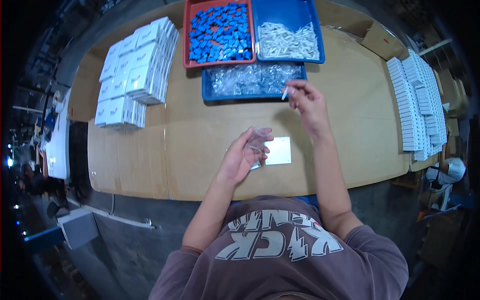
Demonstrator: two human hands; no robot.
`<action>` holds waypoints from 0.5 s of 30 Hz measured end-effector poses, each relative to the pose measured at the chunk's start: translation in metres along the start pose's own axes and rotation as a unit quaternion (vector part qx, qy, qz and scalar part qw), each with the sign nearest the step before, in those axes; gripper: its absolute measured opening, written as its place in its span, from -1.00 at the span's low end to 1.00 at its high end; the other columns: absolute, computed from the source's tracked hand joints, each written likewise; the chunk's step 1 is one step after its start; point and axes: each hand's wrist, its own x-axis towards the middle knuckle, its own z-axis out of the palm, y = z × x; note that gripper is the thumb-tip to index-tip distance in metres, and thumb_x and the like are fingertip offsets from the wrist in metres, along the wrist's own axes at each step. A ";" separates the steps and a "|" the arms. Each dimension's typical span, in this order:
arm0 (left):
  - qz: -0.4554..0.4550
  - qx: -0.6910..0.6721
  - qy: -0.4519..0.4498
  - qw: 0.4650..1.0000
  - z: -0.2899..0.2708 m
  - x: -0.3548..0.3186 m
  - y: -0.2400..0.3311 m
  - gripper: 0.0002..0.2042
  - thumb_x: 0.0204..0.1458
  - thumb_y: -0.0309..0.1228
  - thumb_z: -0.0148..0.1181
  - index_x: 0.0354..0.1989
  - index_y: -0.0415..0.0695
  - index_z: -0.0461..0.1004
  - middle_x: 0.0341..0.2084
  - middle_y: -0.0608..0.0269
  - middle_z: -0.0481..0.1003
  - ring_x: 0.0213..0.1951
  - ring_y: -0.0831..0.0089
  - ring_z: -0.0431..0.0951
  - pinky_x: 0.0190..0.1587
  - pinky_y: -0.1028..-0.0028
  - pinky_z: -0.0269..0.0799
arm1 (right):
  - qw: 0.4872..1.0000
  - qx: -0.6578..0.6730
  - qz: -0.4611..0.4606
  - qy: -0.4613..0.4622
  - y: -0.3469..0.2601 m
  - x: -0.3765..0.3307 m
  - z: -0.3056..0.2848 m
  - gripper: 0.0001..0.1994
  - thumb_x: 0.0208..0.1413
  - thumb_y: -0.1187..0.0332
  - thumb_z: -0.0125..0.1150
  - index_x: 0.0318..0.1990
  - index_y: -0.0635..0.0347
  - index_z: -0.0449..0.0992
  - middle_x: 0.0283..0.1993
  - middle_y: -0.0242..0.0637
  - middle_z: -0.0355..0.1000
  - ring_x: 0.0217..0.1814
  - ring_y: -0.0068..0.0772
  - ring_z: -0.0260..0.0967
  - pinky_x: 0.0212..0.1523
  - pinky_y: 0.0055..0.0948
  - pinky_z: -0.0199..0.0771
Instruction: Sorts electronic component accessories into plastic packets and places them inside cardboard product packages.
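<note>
My left hand [237,161], palm turned up, holds a small clear plastic bag [258,136] between thumb and fingers. Something small seems to lie inside the bag, too faint to name. Pinched in the fingertips of my right hand [311,107] is a thin white stick-like piece [285,93], raised near the front edge of a blue tray of clear plastic bags [250,80]. A flat white square box [278,151] lies on the table beside my left hand. Under that hand the edge of another white item [256,165] peeks out, mostly hidden.
A red tray [220,64] of small blue parts and a blue tray [322,50] of white stick-like pieces stand behind. Stacked white boxes [135,75] rise at left; more stacks [417,105] stand at right. Cardboard [195,170] covers the table. Another person [452,170] is at far right.
</note>
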 end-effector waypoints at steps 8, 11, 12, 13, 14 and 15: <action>-0.009 0.043 0.012 0.999 0.002 -0.006 0.001 -0.50 0.45 -0.08 -0.16 0.25 -0.26 0.43 -0.01 0.10 0.61 -0.13 0.38 0.63 -0.08 0.38 0.58 | 0.987 -0.111 0.038 -0.107 0.011 -0.047 0.018 -0.86 0.22 0.44 0.37 -0.11 0.27 0.68 -0.18 -0.42 0.62 -0.26 -0.78 0.38 -0.25 -0.67 0.38; -0.008 0.050 0.017 0.999 0.009 -0.010 0.001 -0.51 0.45 -0.08 -0.16 0.24 -0.24 0.43 -0.02 0.10 0.61 -0.13 0.38 0.63 -0.07 0.39 0.58 | 0.965 -0.174 0.056 -0.187 0.006 -0.044 0.009 -0.87 0.18 0.44 0.40 -0.15 0.22 0.70 -0.21 -0.47 0.61 -0.27 -0.77 0.38 -0.26 -0.67 0.36; -0.008 0.045 0.021 0.999 0.012 -0.011 0.001 -0.51 0.45 -0.08 -0.16 0.24 -0.24 0.43 -0.02 0.10 0.61 -0.13 0.38 0.63 -0.07 0.39 0.58 | 0.964 -0.174 0.060 -0.191 0.004 -0.042 0.009 -0.87 0.18 0.44 0.40 -0.15 0.22 0.70 -0.21 -0.47 0.61 -0.27 -0.77 0.38 -0.26 -0.67 0.36; -0.009 0.061 0.021 0.998 0.014 -0.012 0.001 -0.52 0.45 -0.08 -0.15 0.23 -0.23 0.43 -0.02 0.09 0.61 -0.13 0.38 0.64 -0.08 0.38 0.59 | 0.953 -0.209 0.044 -0.213 0.001 -0.039 0.009 -0.88 0.16 0.44 0.40 -0.16 0.22 0.70 -0.18 -0.45 0.60 -0.28 -0.74 0.38 -0.26 -0.65 0.36; -0.009 0.076 0.020 0.997 0.014 -0.012 0.000 -0.54 0.45 -0.08 -0.13 0.22 -0.22 0.43 -0.01 0.08 0.61 -0.13 0.39 0.64 -0.08 0.38 0.59 | 0.941 -0.243 0.028 -0.235 -0.001 -0.038 0.009 -0.88 0.14 0.45 0.41 -0.18 0.21 0.71 -0.14 -0.42 0.60 -0.29 -0.71 0.39 -0.27 -0.63 0.37; -0.008 0.073 0.024 0.997 0.013 -0.012 -0.001 -0.54 0.45 -0.08 -0.13 0.22 -0.22 0.43 -0.01 0.08 0.61 -0.13 0.39 0.64 -0.08 0.38 0.59 | 0.940 -0.242 0.031 -0.239 0.000 -0.037 0.010 -0.88 0.14 0.45 0.41 -0.18 0.21 0.71 -0.14 -0.42 0.60 -0.29 -0.71 0.39 -0.27 -0.63 0.37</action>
